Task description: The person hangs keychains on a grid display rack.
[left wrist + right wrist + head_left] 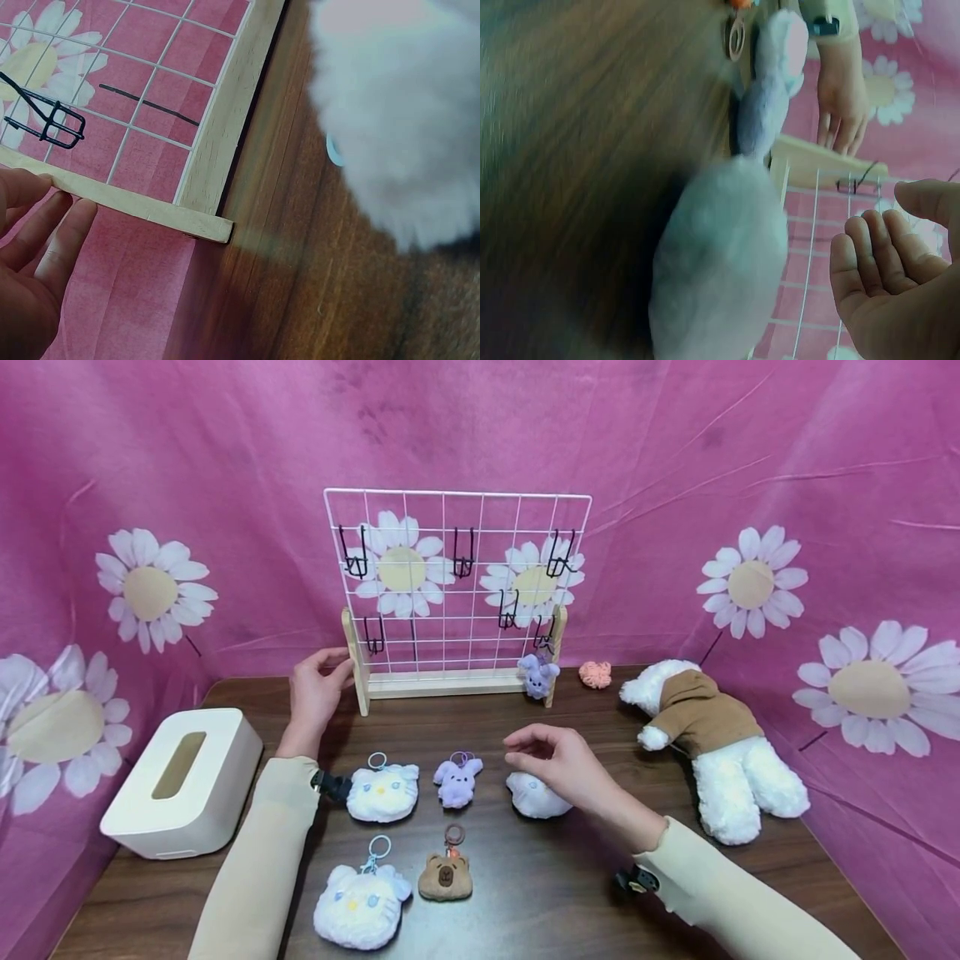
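My left hand (pixel 318 689) is at the left wooden upright (pixel 357 664) of the white wire grid rack (pixel 443 502). In the left wrist view, its thumb and fingertips touch that upright's outer edge. My right hand (pixel 566 768) hovers above a white plush cat-head keychain (pixel 536 802) and partly hides it; its fingers bend loosely and hold nothing. To the left lie a purple plush keychain (pixel 456 783) and another white cat-head plush (pixel 382 795). Nearer are a larger white cat-head plush (pixel 360 906) and a brown capybara keychain (pixel 446 877).
Several black hooks (pixel 463 560) are on the grid; a purple plush (pixel 538 677) hangs from the lower right one. A white tissue box (pixel 217 777) stands at left. At right lie a pink heart-shaped item (pixel 595 674) and a white stuffed animal (pixel 705 727) in brown.
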Available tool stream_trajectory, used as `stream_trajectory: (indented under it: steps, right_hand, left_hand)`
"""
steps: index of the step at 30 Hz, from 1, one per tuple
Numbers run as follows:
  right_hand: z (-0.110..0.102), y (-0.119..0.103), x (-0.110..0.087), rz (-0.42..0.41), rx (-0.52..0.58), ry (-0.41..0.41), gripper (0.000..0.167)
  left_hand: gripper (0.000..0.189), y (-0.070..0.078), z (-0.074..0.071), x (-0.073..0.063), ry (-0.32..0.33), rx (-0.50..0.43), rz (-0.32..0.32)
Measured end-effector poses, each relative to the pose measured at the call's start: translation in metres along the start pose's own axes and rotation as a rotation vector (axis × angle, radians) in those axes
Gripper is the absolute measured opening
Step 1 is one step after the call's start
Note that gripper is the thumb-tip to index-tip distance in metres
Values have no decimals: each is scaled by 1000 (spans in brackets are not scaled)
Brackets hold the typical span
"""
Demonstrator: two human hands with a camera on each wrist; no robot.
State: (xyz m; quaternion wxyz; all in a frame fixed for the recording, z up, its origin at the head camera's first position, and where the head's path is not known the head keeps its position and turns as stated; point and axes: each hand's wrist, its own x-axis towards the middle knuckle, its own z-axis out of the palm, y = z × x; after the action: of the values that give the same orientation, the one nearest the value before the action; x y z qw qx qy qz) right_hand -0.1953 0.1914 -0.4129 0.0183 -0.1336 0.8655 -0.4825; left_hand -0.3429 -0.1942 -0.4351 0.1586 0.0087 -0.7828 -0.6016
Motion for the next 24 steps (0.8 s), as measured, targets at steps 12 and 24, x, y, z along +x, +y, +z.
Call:
stream_trajectory:
  steps: [12, 24]
  right_hand:
    - [29, -14, -14, -13, 9, -76, 20]
    - [58, -7, -18, -47, 1, -192, 17]
  left_hand:
    - [29, -1, 0, 1, 2, 7, -9]
    - [30, -1, 1, 1, -5, 13, -8]
